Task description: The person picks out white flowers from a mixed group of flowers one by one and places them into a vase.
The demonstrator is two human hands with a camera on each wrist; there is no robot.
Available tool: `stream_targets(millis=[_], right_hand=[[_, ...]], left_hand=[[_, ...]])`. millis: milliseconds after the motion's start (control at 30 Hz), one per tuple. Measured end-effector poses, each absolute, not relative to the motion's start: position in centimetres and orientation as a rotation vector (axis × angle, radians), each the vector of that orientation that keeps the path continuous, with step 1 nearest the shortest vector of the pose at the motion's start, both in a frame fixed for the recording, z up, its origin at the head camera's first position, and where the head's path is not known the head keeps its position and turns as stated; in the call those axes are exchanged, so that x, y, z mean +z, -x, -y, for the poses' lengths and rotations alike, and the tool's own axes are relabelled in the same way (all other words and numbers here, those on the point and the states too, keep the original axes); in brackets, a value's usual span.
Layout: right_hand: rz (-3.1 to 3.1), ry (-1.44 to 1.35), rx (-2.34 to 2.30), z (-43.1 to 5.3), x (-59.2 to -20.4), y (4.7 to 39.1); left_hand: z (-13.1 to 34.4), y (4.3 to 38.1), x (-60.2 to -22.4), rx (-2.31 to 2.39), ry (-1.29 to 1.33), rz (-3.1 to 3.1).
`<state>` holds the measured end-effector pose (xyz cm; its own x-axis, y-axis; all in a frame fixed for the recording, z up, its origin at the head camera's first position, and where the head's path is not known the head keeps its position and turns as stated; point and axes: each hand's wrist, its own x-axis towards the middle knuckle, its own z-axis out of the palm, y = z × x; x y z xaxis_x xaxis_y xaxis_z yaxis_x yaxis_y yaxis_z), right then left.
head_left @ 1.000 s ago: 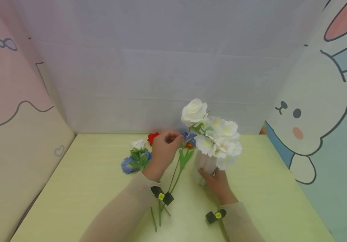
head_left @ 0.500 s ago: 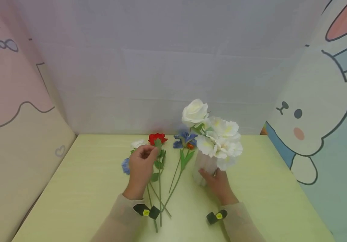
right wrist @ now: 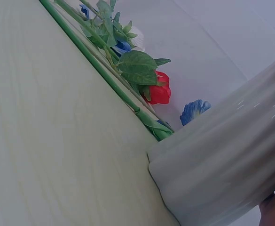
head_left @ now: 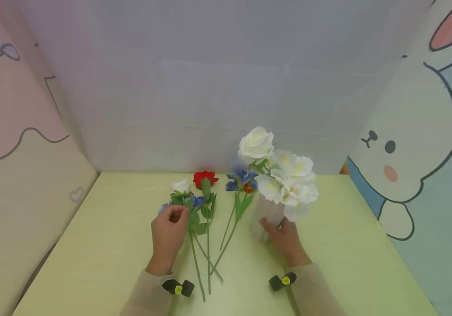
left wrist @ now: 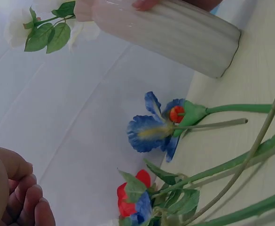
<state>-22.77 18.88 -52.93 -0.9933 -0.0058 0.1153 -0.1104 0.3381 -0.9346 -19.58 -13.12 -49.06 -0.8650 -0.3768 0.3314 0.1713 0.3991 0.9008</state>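
My right hand point(head_left: 285, 239) grips a ribbed white vase point(head_left: 263, 217) low on its side, with the thumb across the front. The vase stands on the table and holds a white rose point(head_left: 256, 145) and ruffled white flowers point(head_left: 294, 186). My left hand point(head_left: 169, 232) hovers at the left with its fingers loosely curled and nothing between them, as the left wrist view also shows. Just beyond it lie a white rose with leaves point(head_left: 180, 186) and a blue flower point(head_left: 198, 201), partly hidden behind the hand.
Between the hands lie a red rose point(head_left: 205, 179), a blue iris point(head_left: 241, 180) and an orange bud point(head_left: 248, 188), their long green stems crossing toward the front of the table point(head_left: 103, 245). A pale cloth wall point(head_left: 170, 109) stands behind, with cartoon-printed panels at both sides.
My left hand has moved left and toward me, from near the blue iris past the red rose, uncovering them. My right hand stays on the vase.
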Motion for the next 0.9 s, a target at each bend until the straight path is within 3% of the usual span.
stream_targets(millis=[900], right_hand=[[2.514,-0.113,1.728,-18.87,-52.76,22.82]], left_hand=[[13.27,18.99,-49.57,-1.065,-0.198,2.698]])
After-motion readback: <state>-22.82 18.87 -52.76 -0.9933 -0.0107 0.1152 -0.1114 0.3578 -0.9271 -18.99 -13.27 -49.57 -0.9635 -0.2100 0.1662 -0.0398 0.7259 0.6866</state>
